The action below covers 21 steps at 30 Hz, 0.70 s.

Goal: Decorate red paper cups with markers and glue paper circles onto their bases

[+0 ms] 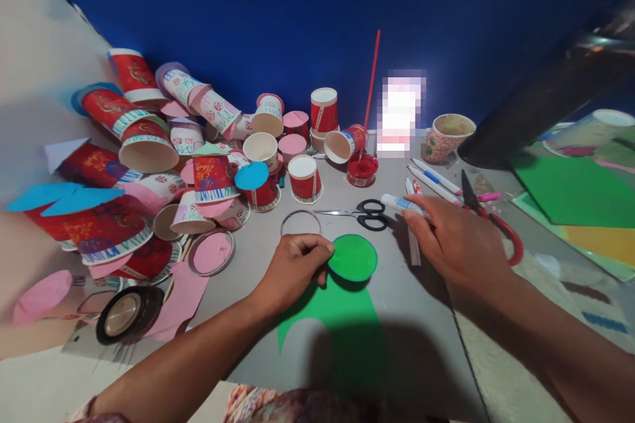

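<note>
**Green circle held at the desk centre, glue stick under the right fingertips**

Nearest to the camera lies a sheet of green paper (342, 324) with a round cut-out at its left edge, flat on the grey desk (421, 337). Just above it the left hand (294, 264) is curled, its fingertips pinching the left edge of a green paper circle (352, 257), which overlaps the top of the sheet. The right hand (454, 241) is spread palm down, fingers only loosely bent; its fingertips rest on a white glue stick (401, 203), but I cannot tell if they grip it. Between the two hands the desk is bare, and also in front of the sheet toward the near edge.

Black scissors (364, 214) lie closed just behind the circle, beside a thin wire ring (301, 223). Red-handled scissors (489, 218) lie partly under the right hand. The left side is crowded: a heap of decorated paper cups (198, 152) reaches up to the blue wall (297, 6), and a tape roll (126, 314) sits near the left desk edge. At the right edge lie coloured paper sheets (580, 201).
</note>
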Tool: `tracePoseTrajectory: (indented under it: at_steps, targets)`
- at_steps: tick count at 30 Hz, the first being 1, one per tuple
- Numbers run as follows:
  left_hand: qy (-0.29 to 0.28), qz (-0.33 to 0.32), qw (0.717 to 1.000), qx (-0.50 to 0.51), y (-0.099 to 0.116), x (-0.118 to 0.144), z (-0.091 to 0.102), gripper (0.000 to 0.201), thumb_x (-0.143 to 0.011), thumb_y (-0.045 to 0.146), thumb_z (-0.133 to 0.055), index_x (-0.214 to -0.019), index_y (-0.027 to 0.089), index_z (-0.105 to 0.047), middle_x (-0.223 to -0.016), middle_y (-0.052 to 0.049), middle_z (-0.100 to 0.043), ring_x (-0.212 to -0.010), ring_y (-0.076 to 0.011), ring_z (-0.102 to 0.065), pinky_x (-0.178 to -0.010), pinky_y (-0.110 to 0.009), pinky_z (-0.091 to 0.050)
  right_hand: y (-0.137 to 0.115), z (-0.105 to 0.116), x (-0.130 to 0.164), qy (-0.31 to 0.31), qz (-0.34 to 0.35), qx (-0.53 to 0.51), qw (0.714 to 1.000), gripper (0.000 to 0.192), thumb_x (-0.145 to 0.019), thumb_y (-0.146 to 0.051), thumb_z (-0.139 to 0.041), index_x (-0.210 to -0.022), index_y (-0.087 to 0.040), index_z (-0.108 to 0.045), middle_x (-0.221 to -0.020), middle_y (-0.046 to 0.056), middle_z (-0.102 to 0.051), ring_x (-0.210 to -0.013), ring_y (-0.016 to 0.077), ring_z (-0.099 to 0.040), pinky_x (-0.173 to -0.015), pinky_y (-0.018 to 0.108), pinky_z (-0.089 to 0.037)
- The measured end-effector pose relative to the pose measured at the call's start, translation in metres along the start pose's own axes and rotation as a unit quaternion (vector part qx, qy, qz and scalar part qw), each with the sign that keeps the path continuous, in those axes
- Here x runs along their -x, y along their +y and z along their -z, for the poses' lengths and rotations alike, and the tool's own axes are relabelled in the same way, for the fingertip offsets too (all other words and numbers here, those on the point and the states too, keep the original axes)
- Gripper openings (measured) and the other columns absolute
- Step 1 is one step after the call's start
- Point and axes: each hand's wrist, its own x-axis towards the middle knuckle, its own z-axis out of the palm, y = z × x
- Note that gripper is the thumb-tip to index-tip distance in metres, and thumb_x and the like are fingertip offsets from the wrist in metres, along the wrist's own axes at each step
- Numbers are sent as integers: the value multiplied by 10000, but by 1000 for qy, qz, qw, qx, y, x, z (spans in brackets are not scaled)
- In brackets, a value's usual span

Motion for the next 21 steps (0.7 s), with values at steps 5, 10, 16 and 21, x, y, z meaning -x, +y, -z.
tracePoseTrajectory:
  at_steps: [5, 10, 16, 21]
  targets:
    - [5, -5, 1000, 27, 1, 1, 0, 343, -852, 477, -673, -697, 171, -676, -471, 15, -572, -461, -100, -453, -509, -232, -295, 13, -11, -2, -16, 29, 58, 998, 369, -1073, -352, -406, -1062, -177, -730, -901, 104, -774, -760, 255, -699, -597, 331, -344]
    - [11, -36, 999, 2, -4, 1, 1, 345, -886, 489, -665, -758, 170, -700, -522, 30, -564, -504, -112, -492, -524, -229, -357, 19, -16, -3, 15, 45, 54, 997, 361, -1075, -339, -411, -1030, -178, -731, -913, 110, -783, -789, 269, -721, -647, 343, -417]
    - [114, -113, 987, -12, -4, -4, 8, 317, -915, 425, -666, -1103, 176, -720, -943, -57, -715, -829, -175, -657, -758, -290, -533, 19, -15, -4, 21, 25, -3, 999, 361, -1053, -375, -457, -1055, -182, -763, -932, 94, -824, -799, 275, -773, -602, 327, -467]
    - [211, -156, 964, -51, 8, -11, 20, 559, -920, 356, -680, -1440, 228, -519, -1485, -149, -571, -1167, -240, -663, -1051, -424, -519, 19, -4, -8, 22, 5, -40, 999, 384, -1022, -426, -497, -1035, -178, -790, -802, 73, -807, -615, 236, -724, -515, 307, -428]
